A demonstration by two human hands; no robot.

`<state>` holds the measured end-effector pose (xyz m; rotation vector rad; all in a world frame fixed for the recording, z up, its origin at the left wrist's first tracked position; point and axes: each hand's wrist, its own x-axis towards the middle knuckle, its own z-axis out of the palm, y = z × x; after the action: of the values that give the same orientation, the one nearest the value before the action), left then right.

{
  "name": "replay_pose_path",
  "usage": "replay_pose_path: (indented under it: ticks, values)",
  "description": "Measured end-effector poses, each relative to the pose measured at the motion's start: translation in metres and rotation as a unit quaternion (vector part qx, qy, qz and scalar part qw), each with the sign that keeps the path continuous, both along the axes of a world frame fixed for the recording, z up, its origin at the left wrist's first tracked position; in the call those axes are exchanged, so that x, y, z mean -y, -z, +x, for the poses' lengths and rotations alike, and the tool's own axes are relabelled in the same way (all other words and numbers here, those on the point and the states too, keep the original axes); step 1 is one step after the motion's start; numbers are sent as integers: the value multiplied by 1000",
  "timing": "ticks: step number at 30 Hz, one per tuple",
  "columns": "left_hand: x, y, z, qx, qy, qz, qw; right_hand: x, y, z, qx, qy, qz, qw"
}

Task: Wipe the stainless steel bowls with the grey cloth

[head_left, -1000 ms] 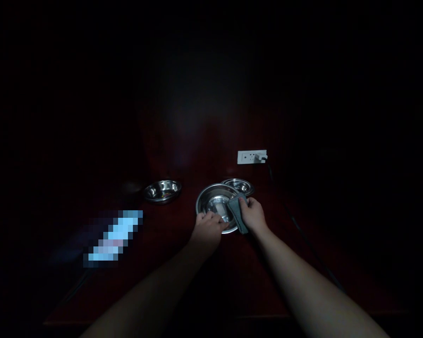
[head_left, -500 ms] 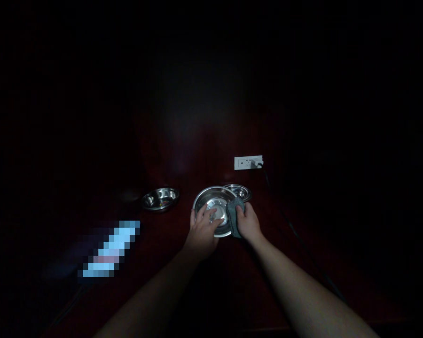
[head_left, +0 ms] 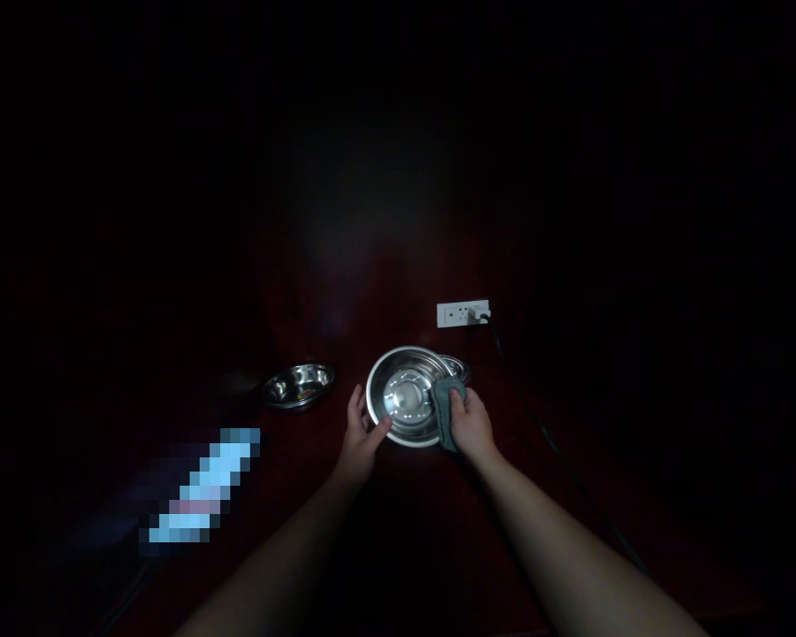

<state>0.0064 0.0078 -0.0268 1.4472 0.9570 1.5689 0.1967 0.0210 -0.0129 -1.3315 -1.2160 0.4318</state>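
A shiny steel bowl (head_left: 408, 395) is tilted with its open inside facing me. My left hand (head_left: 359, 442) grips its lower left rim, the thumb on the inner side and the fingers outside. A folded grey-green cloth (head_left: 446, 414) is pinched in my right hand (head_left: 472, 425) and wraps over the bowl's right rim. Behind the bowl, a second steel dish (head_left: 457, 366) is partly hidden. Another shiny steel bowl (head_left: 298, 387) rests on the dark red surface to the left, apart from both hands.
On the far side a white wall socket (head_left: 463, 313) has a plug in it. A dark cable (head_left: 557, 449) runs from there down the right side. At left lies a bright, pixelated rectangle (head_left: 202, 491). Most of the surroundings are too dark to make out.
My left hand has gone from inside the bowl to its left rim. The bowl has shifted slightly right and covers more of the dish behind. My right hand keeps the cloth on the rim.
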Motion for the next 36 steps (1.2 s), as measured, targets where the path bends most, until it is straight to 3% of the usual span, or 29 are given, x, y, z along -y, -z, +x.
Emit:
replay_pose_path:
  ticks: [6, 9, 14, 21, 26, 31, 36]
  values:
    - [11, -7, 9, 85, 60, -62, 993, 2, 3, -5, -11, -70, 9, 997]
    - [14, -9, 12, 70, 82, -101, 989, 0, 5, -4, -36, -76, 2, 996]
    - [5, -3, 13, 25, -29, -42, 998, -3, 8, -3, -58, -99, -23, 993]
    - [-2, -3, 8, 10, -93, -17, 995, 7, 3, -10, -140, -215, -20, 966]
    - [-3, 0, 12, 3, -73, -12, 997, 3, 10, -7, -118, -180, -73, 974]
    - [3, -4, 17, -10, -49, -4, 999, -3, 14, 0, -12, -87, -3, 996]
    - [7, -8, 17, -7, -31, -9, 999, -1, 14, -1, 9, -52, -15, 998]
